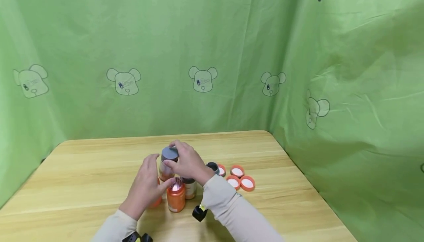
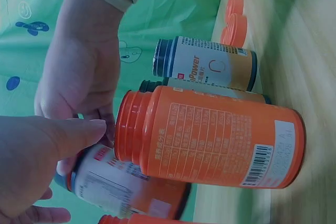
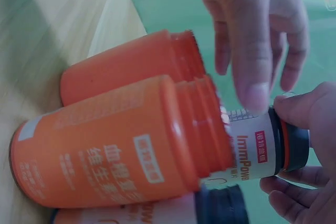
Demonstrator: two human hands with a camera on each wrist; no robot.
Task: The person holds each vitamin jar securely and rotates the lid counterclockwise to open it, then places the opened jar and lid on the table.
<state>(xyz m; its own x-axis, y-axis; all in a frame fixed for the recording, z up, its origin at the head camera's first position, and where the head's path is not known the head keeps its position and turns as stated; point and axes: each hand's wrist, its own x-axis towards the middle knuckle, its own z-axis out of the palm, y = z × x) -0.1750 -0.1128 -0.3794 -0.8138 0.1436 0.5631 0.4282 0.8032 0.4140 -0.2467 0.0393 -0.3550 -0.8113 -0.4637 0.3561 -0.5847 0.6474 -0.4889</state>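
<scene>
My right hand (image 1: 188, 161) grips the dark grey cap of a white-and-orange pill bottle (image 3: 249, 140), with fingers and thumb around the cap. The bottle is slightly tilted in the left wrist view. My left hand (image 1: 145, 183) is beside it, fingers extended and thumb reaching across above an uncapped orange bottle (image 1: 176, 199). In the right wrist view, the left thumb tip overlaps the capped bottle's upper side. A second uncapped orange bottle (image 3: 131, 66) stands to the left, partly behind the left hand in the head view.
Two more white bottles with dark uncapped necks, one a white bottle (image 2: 210, 64), stand to the right, partly behind my right wrist. Several orange lids (image 1: 247, 183) lie white side up farther right on the wooden table (image 1: 291, 205). A green curtain (image 1: 165, 105) surrounds the back and sides.
</scene>
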